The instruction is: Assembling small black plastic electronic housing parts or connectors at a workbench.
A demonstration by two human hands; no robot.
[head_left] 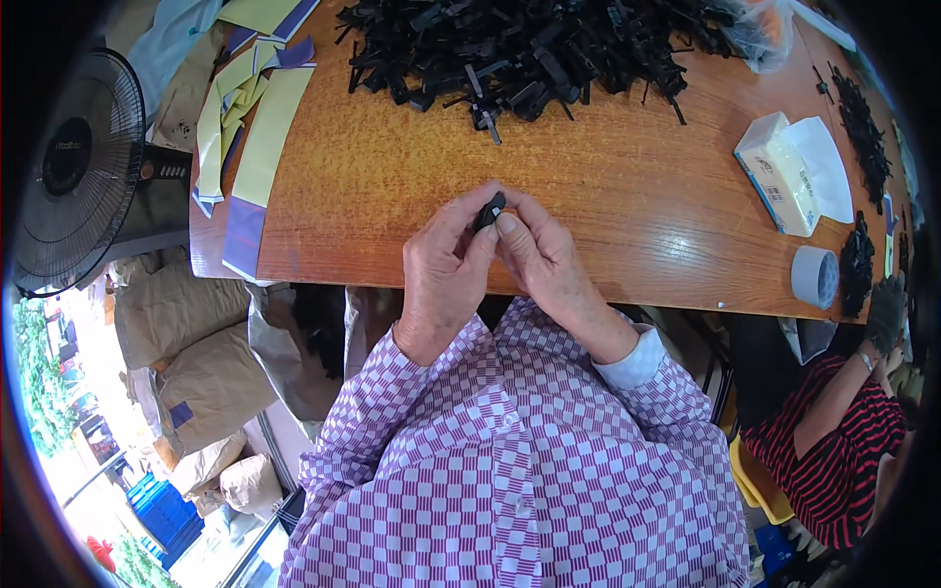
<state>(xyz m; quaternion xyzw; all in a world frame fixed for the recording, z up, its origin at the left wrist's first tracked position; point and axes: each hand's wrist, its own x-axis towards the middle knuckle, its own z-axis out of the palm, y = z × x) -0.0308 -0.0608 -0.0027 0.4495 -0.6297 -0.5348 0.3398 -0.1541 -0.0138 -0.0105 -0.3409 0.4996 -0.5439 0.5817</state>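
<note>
Close in front of me, over the near edge of the wooden table (pixel 392 196), both my hands meet around one small black plastic part (pixel 489 212). My left hand (pixel 446 265) pinches it between thumb and fingers. My right hand (pixel 549 257) grips it from the other side, its thumb at a small pale spot on the part. The fingers cover most of the piece, so its full shape cannot be made out. Farther back on the table lies a large heap of black plastic parts (pixel 529 54), with a few loose pieces along its near side.
Yellow and purple paper strips (pixel 265 147) lie at the left, beside a black fan (pixel 78 171). A tissue pack (pixel 779 176) and a tape roll (pixel 815 275) sit at the right. A co-worker in a striped shirt (pixel 843 451) works there. Brown paper sacks (pixel 186 323) stand lower left.
</note>
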